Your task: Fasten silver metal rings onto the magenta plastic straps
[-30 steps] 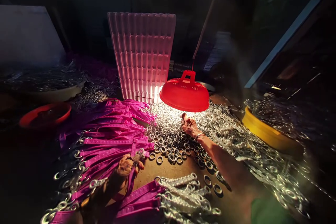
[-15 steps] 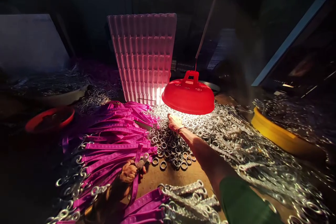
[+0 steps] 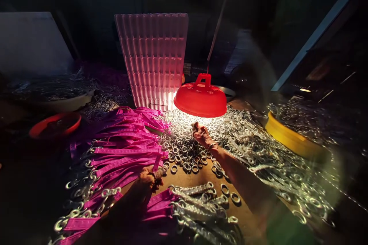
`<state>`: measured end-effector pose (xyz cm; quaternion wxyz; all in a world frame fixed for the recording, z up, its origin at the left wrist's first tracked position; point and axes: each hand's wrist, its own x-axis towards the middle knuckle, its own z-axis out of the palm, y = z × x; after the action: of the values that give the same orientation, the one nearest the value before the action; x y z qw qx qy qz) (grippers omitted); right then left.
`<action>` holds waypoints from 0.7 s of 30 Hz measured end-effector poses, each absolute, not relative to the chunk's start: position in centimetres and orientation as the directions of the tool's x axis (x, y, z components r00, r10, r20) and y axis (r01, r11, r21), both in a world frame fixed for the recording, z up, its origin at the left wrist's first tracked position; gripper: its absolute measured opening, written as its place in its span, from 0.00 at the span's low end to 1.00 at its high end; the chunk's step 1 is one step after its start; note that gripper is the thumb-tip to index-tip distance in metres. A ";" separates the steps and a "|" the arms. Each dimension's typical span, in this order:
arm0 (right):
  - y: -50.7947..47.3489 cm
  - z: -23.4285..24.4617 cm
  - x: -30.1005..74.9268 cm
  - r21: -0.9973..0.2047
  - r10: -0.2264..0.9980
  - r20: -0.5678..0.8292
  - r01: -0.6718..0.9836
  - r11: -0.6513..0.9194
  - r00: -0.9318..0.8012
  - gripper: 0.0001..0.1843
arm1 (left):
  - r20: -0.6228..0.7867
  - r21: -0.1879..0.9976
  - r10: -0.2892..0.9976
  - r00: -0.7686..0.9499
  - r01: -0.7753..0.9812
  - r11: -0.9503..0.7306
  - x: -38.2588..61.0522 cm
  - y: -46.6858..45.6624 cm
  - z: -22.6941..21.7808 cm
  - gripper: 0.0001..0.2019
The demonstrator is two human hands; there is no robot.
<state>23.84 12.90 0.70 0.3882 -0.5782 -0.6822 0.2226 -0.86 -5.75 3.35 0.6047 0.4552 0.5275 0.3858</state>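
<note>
My left hand (image 3: 147, 177), low and left of centre, is closed around a purple strap (image 3: 156, 162) with a metal ring (image 3: 165, 167) showing beside the fingers. Part of what it grips is hidden in shadow. My right hand (image 3: 202, 134) reaches over the pile of metal rings (image 3: 181, 147) under the lamp, its fingers drawn together. Whether a ring is between those fingertips I cannot make out. Many purple straps (image 3: 126, 151) with rings at their ends lie left of the loose rings. Nearer to me are purple straps joined to silvery braided pieces (image 3: 198, 191).
A red lamp shade (image 3: 201, 99) hangs low above the rings. Behind it stands a ribbed translucent panel (image 3: 155, 57). Braided pieces with rings (image 3: 244, 138) spread rightward to a heaped yellow basin (image 3: 290, 136). At left is a red basin (image 3: 54, 125). Brown table surface (image 3: 184, 176) shows between piles.
My right hand has shifted to the right over the rings, away from the panel. My left hand has risen slightly with the purple strap in it. The view has moved a little.
</note>
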 end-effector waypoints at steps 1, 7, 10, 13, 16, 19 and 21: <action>12.1 0.7 23.9 -0.789 0.969 0.248 0.577 0.211 -0.016 0.15 | -0.303 0.951 0.943 0.136 -0.013 0.308 -0.7 -5.9 3.2 0.15; 6.5 0.2 22.6 -0.954 0.995 0.045 0.291 0.068 -0.085 0.14 | -0.228 0.970 0.974 -0.001 0.085 0.227 0.7 -5.2 3.1 0.15; 3.8 -0.8 21.1 -0.993 0.985 -0.064 0.105 -0.047 -0.160 0.16 | -0.112 0.985 0.993 0.045 0.133 0.105 0.9 -4.9 3.2 0.13; 1.7 -1.7 19.6 -0.979 0.950 -0.152 -0.087 -0.182 -0.271 0.18 | -0.037 0.986 0.996 0.075 0.163 0.025 0.8 -4.7 2.9 0.15; 0.4 -2.0 18.2 -0.956 0.903 -0.183 -0.145 -0.256 -0.388 0.18 | 0.007 0.982 0.994 0.108 0.186 -0.027 0.4 -4.5 1.9 0.19; -0.5 -1.8 17.2 -0.956 0.870 -0.172 -0.135 -0.261 -0.462 0.16 | 0.078 0.981 0.976 0.202 0.156 -0.110 -0.1 -4.4 0.7 0.18; -1.0 -1.4 16.9 -0.990 0.905 -0.075 -0.077 -0.118 -0.420 0.16 | 0.110 0.983 0.959 0.262 0.112 -0.143 -0.3 -4.3 0.3 0.14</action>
<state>16.85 -0.95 -1.43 0.3813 -0.3804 -0.5437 0.6436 -0.25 -4.29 0.26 0.4935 0.6226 0.4300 0.4289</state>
